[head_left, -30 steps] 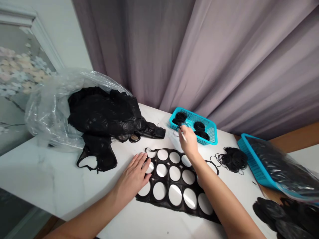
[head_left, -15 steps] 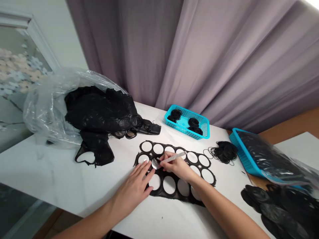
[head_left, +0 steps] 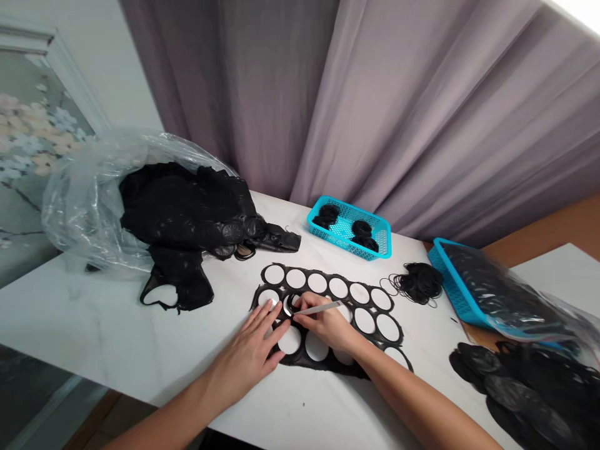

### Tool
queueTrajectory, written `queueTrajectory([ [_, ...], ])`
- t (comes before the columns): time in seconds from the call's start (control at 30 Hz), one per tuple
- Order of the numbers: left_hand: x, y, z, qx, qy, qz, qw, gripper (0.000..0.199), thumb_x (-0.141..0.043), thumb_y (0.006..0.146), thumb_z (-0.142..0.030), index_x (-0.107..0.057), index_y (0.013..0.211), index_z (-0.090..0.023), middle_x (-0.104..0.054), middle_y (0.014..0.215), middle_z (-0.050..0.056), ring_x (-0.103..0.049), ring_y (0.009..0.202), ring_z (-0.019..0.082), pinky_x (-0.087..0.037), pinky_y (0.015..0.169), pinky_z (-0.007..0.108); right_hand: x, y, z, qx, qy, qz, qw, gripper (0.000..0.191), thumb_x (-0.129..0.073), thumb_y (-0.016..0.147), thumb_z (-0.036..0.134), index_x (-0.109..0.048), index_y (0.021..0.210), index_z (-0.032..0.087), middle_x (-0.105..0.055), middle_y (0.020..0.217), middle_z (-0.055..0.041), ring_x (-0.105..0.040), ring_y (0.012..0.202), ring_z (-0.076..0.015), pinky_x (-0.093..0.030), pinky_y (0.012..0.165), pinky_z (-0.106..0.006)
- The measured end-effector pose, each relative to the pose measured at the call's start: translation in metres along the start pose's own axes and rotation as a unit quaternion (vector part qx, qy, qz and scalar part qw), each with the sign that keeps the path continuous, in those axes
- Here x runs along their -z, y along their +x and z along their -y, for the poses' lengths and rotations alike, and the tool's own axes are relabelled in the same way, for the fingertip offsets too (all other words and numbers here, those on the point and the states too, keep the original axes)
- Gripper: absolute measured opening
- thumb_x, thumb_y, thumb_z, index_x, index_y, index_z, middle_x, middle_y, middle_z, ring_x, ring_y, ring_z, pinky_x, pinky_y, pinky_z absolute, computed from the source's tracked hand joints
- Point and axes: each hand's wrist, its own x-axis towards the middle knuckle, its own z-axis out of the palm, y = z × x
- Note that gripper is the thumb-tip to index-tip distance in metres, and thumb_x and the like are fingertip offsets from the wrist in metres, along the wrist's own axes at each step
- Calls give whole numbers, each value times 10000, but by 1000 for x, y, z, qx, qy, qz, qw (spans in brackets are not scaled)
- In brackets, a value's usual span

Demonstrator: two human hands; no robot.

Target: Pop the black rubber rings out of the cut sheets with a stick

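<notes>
A black sheet with rows of round holes [head_left: 335, 365] lies flat on the white table, and the white surface shows through the holes. My left hand [head_left: 255, 344] rests with fingers spread on the sheet's left end. A slim, pale, flat-sided tool [head_left: 323, 307] is pinched in my right hand [head_left: 323, 322], slanting up to the right; its kind is unclear. Beside my right fingertips, a thin black ring [head_left: 293, 302] curves at a hole in the middle row. My right fingers hide the tool's tip and part of that ring.
Behind stands a turquoise basket [head_left: 349, 228] with black ring bundles. Loose black rings [head_left: 419, 282] lie to the right, near a second turquoise basket [head_left: 462, 287] holding a plastic bag. Black round pieces [head_left: 529, 394] are heaped front right. Left, a clear bag [head_left: 84, 194] spills black sheets [head_left: 187, 209].
My right hand has shifted slightly toward me, and the tool has tilted flatter. A black ring now shows more plainly at my right fingertips. My left hand stays nearly in place.
</notes>
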Motion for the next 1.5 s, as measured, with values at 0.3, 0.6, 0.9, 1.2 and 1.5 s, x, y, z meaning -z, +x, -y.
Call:
queueTrajectory([
  [0.3, -2, -1, 0, -11, 29, -1, 1000, 471, -581, 932, -270, -506, 1390, -190, -378, 1545, 148, -348, 1424, 340, -417, 1095, 498, 4, -5, 5, 174, -239, 50, 954, 152, -451, 925, 128, -479, 804, 217, -614, 911, -73, -521, 846, -214, -418, 760, -327],
  [0.6, 1, -2, -2, 0, 18, -8, 1000, 490, -574, 947, -269, -473, 1424, -217, -402, 1536, 118, -343, 1428, 333, -419, 1098, 489, 55, 46, -12, -45, -80, -241, 966, 250, -548, 847, 299, -377, 676, 237, -562, 692, -1, -498, 601, -166, -388, 585, -291],
  [0.9, 8, -24, 0, 83, 47, -40, 995, 419, -562, 931, -267, -533, 1327, -131, -568, 1332, 168, -544, 1254, 323, -479, 1033, 492, -22, 43, 18, -101, 271, 67, 955, 311, -708, 745, 393, -452, 725, 218, -613, 830, -11, -636, 761, -182, -489, 592, -275],
  [1.2, 0, -30, 1, 74, 48, -69, 994, 469, -543, 940, -254, -474, 1380, -108, -560, 1371, 173, -515, 1303, 306, -436, 1086, 484, -31, 35, 21, 14, 52, 66, 996, 262, -624, 829, 275, -427, 667, 216, -557, 761, 2, -525, 727, -158, -379, 638, -280],
  [1.5, -1, -30, 0, 87, 36, -64, 993, 444, -530, 943, -259, -490, 1361, -113, -564, 1376, 171, -504, 1316, 310, -440, 1086, 499, -33, 40, 13, 34, 12, 65, 997, 256, -631, 835, 231, -428, 680, 212, -563, 769, 5, -512, 713, -149, -368, 627, -262],
])
